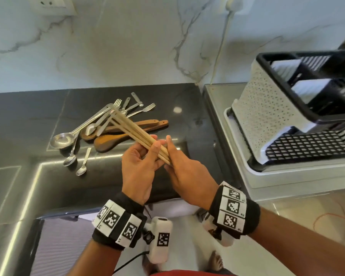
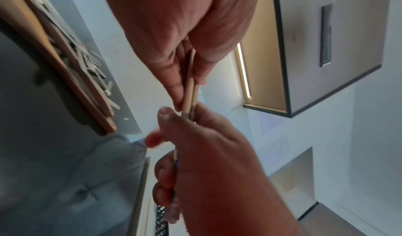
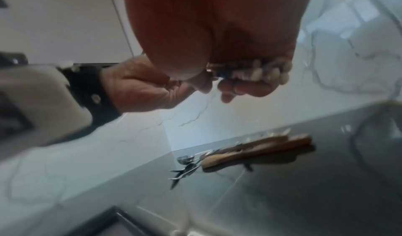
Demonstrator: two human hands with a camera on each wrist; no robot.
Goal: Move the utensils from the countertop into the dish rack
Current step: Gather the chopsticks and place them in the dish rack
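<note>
A bundle of pale wooden chopsticks (image 1: 139, 136) is held above the black countertop (image 1: 189, 124), tips pointing away to the left. My left hand (image 1: 154, 149) pinches the bundle near its thick end, and my right hand (image 1: 168, 156) grips the same end from the right. In the left wrist view the chopsticks (image 2: 191, 88) run between both hands. Their ends (image 3: 261, 72) show under my right palm in the right wrist view. A pile of utensils lies behind: a steel ladle (image 1: 61, 140), forks (image 1: 147, 109), spoons (image 1: 70, 159) and wooden spatulas (image 1: 126, 134). The black-and-white dish rack (image 1: 273, 114) stands at the right.
The rack sits in a white drip tray (image 1: 239, 150) on a raised grey surface (image 1: 287, 180) right of the countertop. A white cable (image 1: 220, 46) hangs down the marble wall. A socket plate (image 1: 52, 5) is at the top left. The counter's front edge (image 1: 108, 206) is near my wrists.
</note>
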